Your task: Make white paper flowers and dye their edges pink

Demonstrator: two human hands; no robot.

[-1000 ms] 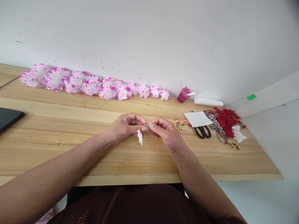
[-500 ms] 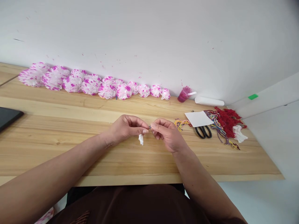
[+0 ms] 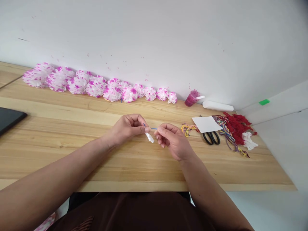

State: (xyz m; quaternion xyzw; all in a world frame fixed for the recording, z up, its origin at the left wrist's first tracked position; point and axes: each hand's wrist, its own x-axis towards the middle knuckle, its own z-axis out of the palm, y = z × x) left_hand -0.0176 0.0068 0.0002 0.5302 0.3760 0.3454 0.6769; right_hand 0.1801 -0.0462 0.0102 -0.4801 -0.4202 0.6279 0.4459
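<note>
My left hand pinches a small folded piece of white tissue between thumb and forefinger, and its lower end hangs below the fingertips. A thin blue string runs from the tissue to my right hand, whose thumb and forefinger are closed on its other end. A short blue end also sticks up above the left thumb. Whether the string is knotted round the tissue is hidden by my left fingers. Both hands are held above the wooden table.
White-and-magenta tissue pompoms line the wall. Right of them stand a cup of magenta liquid and a white roll. Black scissors lie under a white card, beside coloured strings and red material. A black device lies left.
The hands have drawn slightly apart, and more blue string shows between them. The tissue has swung so that its lower end points toward the right. The view has shifted slightly.
</note>
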